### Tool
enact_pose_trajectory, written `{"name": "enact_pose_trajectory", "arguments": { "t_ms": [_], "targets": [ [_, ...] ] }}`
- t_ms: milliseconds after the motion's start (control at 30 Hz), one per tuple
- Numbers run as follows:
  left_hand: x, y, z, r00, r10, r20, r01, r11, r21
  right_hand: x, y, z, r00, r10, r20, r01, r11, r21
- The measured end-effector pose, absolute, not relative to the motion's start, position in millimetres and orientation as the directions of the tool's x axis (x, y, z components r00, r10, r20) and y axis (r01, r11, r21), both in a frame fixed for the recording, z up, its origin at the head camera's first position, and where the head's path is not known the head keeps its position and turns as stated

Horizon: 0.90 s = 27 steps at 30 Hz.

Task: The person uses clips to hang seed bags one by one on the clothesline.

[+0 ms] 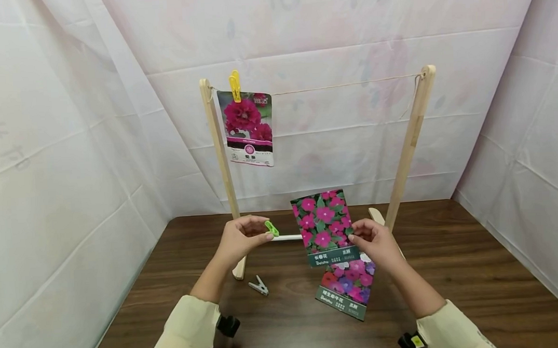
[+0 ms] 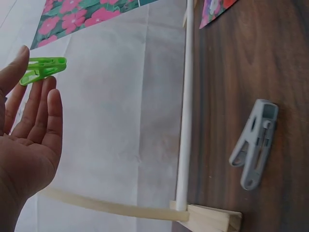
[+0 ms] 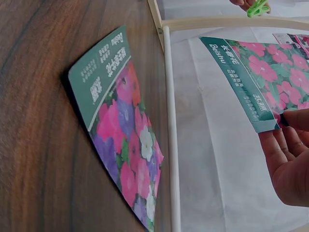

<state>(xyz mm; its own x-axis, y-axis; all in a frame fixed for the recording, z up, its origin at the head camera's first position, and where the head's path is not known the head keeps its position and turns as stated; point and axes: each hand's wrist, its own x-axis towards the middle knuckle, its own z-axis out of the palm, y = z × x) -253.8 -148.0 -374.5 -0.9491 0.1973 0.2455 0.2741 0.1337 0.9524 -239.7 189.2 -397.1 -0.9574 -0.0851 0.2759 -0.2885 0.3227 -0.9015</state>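
1. Because the right hand's (image 1: 377, 243) fingers pinch the pink-flowered packet (image 1: 324, 221) at its side, its top edge is free.
2. The left hand's (image 1: 240, 240) fingers pinch a green clip (image 1: 271, 229), raised toward the tabletop's (image 1: 290, 313) back edge.

Green clip (image 1: 272, 229) — pinched, pink-flowered packet (image 1: 325, 225) — held aloft, tilted

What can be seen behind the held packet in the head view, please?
The white bar passes behind the held packet, and the lower packet shows below it; the covered stretch of bar and the lower packet's upper part cannot be seen there.
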Motion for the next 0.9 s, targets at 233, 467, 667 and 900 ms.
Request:
{"name": "enact_pose_trajectory", "arguments": {
  "t_ms": [233, 467, 667, 900],
  "targets": [
    [-264.5, -139.7, -363.5, -0.937, 0.236, 0.256, 0.296, 0.154, 0.942, -244.3, 189.4, -391.2, -0.957, -0.057, 0.284, -0.288, 0.313, -0.905],
    [-271.4, -138.8, -348.8, -0.921, 0.288, 0.261, 0.317, 0.168, 0.933, -240.2, 183.1, -382.4, -0.951, 0.0, 0.309, -0.292, 0.324, -0.9],
    [-275.1, -134.0, -335.4, -0.905, 0.313, 0.288, 0.349, 0.16, 0.924, -243.6, 183.2, -376.1, -0.945, 0.026, 0.327, -0.301, 0.327, -0.896],
    [-278.6, -130.3, -319.5, -0.892, 0.335, 0.302, 0.365, 0.141, 0.92, -247.6, 181.8, -366.3, -0.934, 0.045, 0.355, -0.33, 0.274, -0.903]
  ]
}}
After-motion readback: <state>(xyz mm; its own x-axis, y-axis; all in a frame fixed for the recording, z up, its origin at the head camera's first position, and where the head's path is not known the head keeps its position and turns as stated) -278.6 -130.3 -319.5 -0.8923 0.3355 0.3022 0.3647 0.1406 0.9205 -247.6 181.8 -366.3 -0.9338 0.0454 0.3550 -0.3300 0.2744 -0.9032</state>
